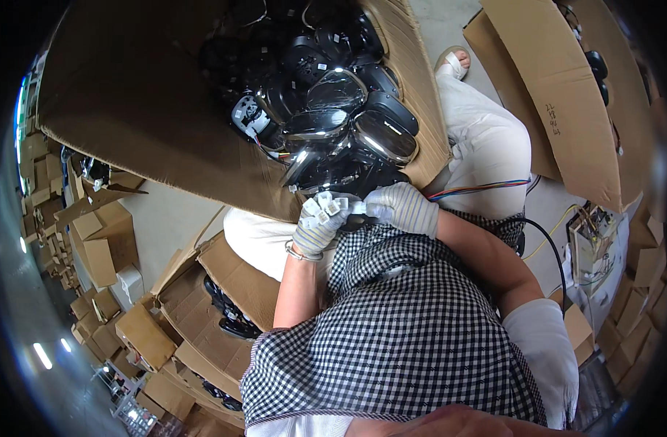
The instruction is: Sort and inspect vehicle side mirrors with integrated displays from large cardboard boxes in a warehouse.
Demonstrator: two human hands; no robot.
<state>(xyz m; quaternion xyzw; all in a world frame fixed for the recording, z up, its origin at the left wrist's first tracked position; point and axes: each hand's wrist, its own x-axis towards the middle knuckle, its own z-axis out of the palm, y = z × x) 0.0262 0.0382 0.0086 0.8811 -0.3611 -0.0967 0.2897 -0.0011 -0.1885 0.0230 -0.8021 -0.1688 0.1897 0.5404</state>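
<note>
Both my hands wear striped knit gloves and meet over my lap, just below the rim of a large cardboard box. My left hand (317, 229) is closed around a bunch of white plastic wire connectors (326, 209). Beside it my right hand (408, 209) pinches another white connector (358, 208), close against the bunch. Multicoloured wires (479, 189) stretch rightward from behind my right hand across my knee. Inside the large box (159, 138) lie many glossy black rounded housings (337, 91), some wrapped in clear film. One part (250, 115) there has a silvery face and loose wires.
Another tall cardboard box (559, 95) stands at the right. An open carton (235, 280) with black parts sits by my left arm. A black cable (555, 247) curves down past my right arm towards a small bench device (596, 237). Stacked cartons (104, 240) line the left.
</note>
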